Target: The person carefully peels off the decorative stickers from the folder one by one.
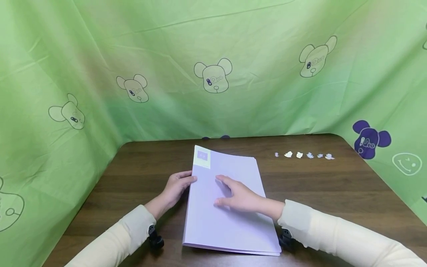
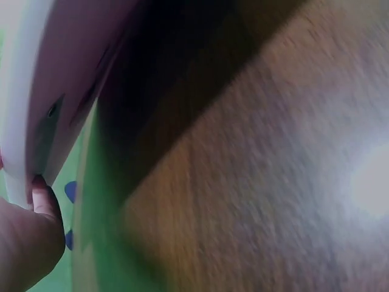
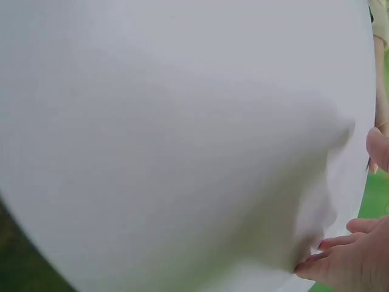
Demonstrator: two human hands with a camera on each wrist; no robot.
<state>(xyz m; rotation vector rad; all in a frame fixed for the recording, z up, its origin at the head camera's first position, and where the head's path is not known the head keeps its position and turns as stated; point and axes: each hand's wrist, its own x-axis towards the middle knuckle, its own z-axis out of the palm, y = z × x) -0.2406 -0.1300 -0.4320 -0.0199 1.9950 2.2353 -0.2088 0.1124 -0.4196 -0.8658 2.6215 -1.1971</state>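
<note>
A pale lilac folder (image 1: 230, 230), closed and with a white label (image 1: 202, 157) at its upper left corner, is in front of me. My left hand (image 1: 175, 188) grips its left edge, thumb on top and the other fingers out of sight beneath. In the left wrist view that hand (image 2: 30, 243) holds the edge, and the underside of the folder (image 2: 67, 67) shows above the table. My right hand (image 1: 241, 194) lies over the middle of the cover, thumb and fingers spread. The right wrist view has its fingertips (image 3: 304, 267) at the cover's surface.
Several small white and bluish cut-out pieces (image 1: 299, 155) lie in a row at the back right of the dark wooden table (image 1: 133, 200). A green cloth (image 1: 173, 111) with bear-head prints hangs along the back and sides.
</note>
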